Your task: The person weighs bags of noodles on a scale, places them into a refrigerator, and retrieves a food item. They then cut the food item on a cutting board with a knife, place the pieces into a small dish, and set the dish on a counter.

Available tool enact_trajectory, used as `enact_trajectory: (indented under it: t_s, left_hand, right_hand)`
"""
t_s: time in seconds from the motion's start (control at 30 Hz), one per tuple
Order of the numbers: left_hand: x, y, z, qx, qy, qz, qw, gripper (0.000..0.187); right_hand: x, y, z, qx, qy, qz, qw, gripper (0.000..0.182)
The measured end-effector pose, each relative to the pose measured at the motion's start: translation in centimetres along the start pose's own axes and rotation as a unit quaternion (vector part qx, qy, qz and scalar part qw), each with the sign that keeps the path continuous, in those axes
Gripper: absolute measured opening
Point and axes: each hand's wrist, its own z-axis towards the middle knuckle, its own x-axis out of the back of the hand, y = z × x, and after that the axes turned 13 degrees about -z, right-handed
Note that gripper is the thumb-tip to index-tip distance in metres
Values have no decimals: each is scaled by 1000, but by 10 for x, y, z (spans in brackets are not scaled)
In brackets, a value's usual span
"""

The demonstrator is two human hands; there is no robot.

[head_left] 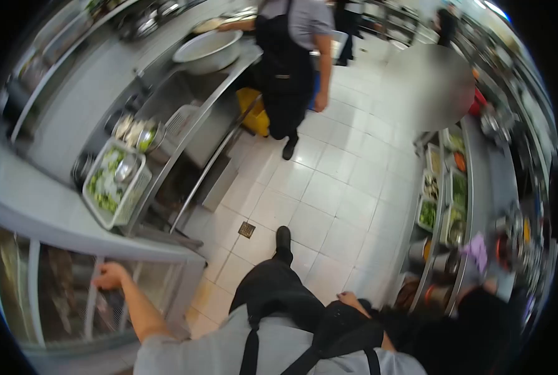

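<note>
At the lower left, my left hand (109,275) is closed around the upright edge of a sliding glass door (96,301) on a low fridge cabinet (185,275). Behind the panes, the contents are dim and blurred. Beside my black apron (348,328), my right hand (349,299) hangs low with its fingers curled in, and nothing shows in it. On the counter above the cabinet stands a white plastic basket (142,181) with cut green vegetables and a metal bowl (127,167) inside.
A sink (166,94) and a large white basin (209,53) line the left counter. Ahead, a person (285,62) in a black apron stands in the tiled aisle (332,187). Shelves with vegetable trays (428,212) run along the right, and another person's dark clothing (479,331) is close at lower right.
</note>
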Motion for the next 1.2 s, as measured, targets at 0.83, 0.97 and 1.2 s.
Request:
enact_trajectory:
  t_s: [0.83, 0.97, 1.2]
  left_hand:
    - [94, 605, -732, -255, -887, -363, 130, 46]
    - [20, 559, -808, -457, -866, -164, 119, 59]
    - [-37, 549, -771, -88, -939, 140, 303, 30]
  right_hand:
    - [262, 27, 131, -98, 146, 120, 977, 25]
    - [313, 70, 154, -110, 154, 79, 979, 24]
    - [475, 73, 230, -158, 184, 155, 958, 33]
